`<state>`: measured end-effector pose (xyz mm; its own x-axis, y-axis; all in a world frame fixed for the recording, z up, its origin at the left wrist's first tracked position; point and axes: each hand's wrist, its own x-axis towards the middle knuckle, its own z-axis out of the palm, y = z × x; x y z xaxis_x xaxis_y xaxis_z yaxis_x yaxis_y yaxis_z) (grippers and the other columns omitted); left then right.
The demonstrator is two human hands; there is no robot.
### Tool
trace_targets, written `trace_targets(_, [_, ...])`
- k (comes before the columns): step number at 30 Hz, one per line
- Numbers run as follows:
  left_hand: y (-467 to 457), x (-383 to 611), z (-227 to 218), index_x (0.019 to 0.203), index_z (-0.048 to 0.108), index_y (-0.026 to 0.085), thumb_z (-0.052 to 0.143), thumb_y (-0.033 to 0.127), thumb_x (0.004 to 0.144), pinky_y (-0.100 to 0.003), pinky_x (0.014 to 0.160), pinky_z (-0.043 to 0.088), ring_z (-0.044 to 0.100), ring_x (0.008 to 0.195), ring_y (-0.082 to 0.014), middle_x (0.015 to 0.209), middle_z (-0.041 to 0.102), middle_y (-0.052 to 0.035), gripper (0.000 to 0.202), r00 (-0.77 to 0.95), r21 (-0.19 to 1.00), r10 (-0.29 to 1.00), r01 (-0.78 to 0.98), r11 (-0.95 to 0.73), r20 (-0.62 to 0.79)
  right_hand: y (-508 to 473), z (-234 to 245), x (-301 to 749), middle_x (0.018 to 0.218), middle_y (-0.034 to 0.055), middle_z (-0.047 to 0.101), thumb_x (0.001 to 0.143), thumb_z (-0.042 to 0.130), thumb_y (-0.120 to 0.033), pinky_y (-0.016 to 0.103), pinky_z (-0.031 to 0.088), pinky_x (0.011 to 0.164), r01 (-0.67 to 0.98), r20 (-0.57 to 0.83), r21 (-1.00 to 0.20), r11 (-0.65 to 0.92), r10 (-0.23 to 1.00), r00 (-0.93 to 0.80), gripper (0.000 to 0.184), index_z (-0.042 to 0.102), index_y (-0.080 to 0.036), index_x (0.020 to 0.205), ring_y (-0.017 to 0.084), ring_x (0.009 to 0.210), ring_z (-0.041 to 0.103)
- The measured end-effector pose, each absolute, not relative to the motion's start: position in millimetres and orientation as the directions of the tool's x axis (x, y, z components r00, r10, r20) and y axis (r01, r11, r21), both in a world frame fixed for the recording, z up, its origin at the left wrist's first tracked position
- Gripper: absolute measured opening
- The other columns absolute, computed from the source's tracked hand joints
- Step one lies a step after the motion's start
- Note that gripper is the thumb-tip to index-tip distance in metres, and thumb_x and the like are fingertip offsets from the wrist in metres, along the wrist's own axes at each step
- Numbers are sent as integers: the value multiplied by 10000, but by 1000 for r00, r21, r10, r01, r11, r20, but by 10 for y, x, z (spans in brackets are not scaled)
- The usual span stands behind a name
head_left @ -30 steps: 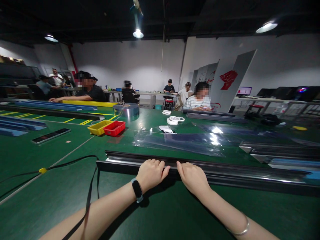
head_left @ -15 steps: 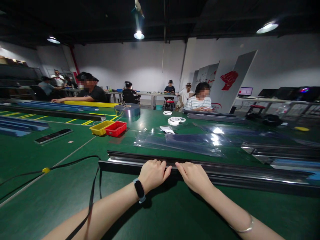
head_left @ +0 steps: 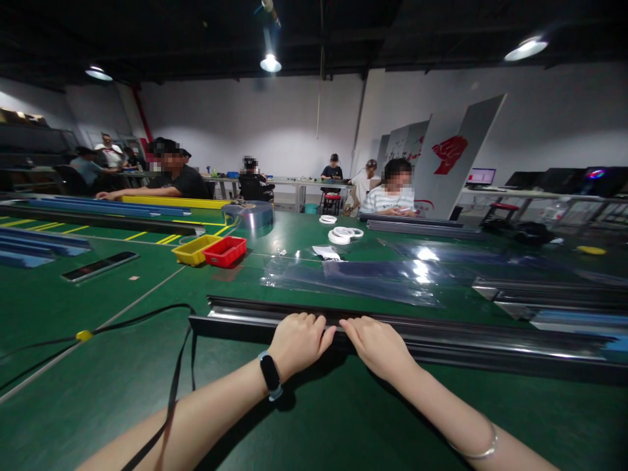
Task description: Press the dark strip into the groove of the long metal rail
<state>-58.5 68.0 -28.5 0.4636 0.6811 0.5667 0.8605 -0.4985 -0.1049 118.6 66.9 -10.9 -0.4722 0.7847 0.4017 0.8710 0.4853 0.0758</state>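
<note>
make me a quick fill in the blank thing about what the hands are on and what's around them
1. The left hand and right hand are on a long profile whose colour is ____.
2. The wristband with the dark display is on the ____ wrist.
3. The silver bangle is on the ____ forearm.
4. The bin just beside the red bin is ____ in colour.

Missing words: black; left; right; yellow

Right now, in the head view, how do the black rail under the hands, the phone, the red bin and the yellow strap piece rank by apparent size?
1. Black rail, by far
2. Red bin and phone: too alike to rank
3. Yellow strap piece
</note>
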Motion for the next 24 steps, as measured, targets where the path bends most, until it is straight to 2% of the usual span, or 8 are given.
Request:
trace_targets(7, [662,-581,-253,678,510,169,292,372,869,-284,556,369,533,600,-168,617,564,-48,354,460,-91,692,861,-500,556,643,-152,1187,597,20,584,894,229,-347,220,320,538,908,483,42,417,787,-384,444,568,-193,651,117,608,541])
trace_targets(13, [658,-585,-255,703,506,177,303,349,870,-289,590,373,535,644,-170,653,568,-40,314,487,-102,675,845,-525,554,651,-155,1184,598,20,590,892,233,-345,227,323,536,897,449,67,437,789,-419,433,577,-191,678,128,608,554])
trace_targets(20, [677,-592,-281,673,503,174,301,364,868,-282,550,360,533,586,-164,600,567,-40,340,470,-97,680,854,-511,563,634,-151,1187,602,11,590,893,234,-336,214,324,539,905,480,-1,426,794,-373,435,561,-194,644,110,603,548])
trace_targets(24, [668,-592,-272,668,502,173,306,364,866,-278,547,360,532,582,-160,597,566,-39,337,473,-99,673,852,-515,569,648,-159,1187,597,16,593,890,243,-342,224,330,548,890,459,37,454,783,-419,432,582,-196,667,120,619,559])
